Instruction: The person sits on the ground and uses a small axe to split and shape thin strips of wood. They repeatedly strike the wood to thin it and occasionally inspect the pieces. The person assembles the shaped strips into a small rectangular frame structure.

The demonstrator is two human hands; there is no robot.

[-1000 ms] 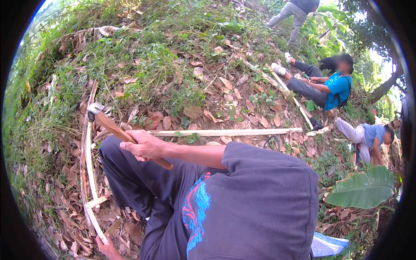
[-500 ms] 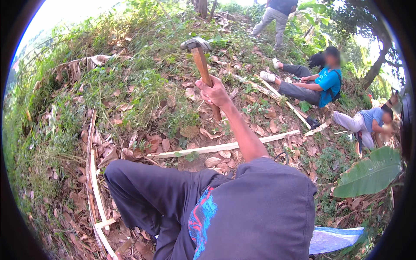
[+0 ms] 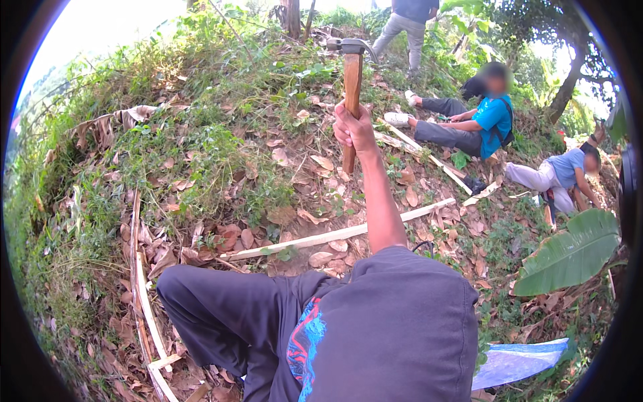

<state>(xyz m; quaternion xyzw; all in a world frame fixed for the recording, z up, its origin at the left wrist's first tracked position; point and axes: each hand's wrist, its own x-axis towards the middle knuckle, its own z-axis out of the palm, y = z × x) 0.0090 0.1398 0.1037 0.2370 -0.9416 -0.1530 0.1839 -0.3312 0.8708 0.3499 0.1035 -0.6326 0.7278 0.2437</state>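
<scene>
My right hand (image 3: 355, 127) is closed around the wooden handle of a claw hammer (image 3: 352, 75), held up in front of me at the end of an outstretched arm. The metal head is at the top, and the handle's lower end pokes out below my fist. Beyond my forearm, a long pale wooden strip (image 3: 321, 240) lies on the leaf-strewn slope, partly hidden by the arm. My left hand is outside the picture.
More wooden strips (image 3: 149, 308) lie left of my bent knee. Farther up are other strips (image 3: 439, 163) beside a seated person (image 3: 492, 120). Another person (image 3: 566, 171) bends low at right; one stands (image 3: 405, 30) uphill. A broad green leaf (image 3: 569, 258) and a blue-white sheet (image 3: 522, 365) are nearby.
The hammer has swung rightward and higher in the picture, and now stands nearly upright instead of leaning left. The whole view has shifted slightly. My grip on the handle stays closed.
</scene>
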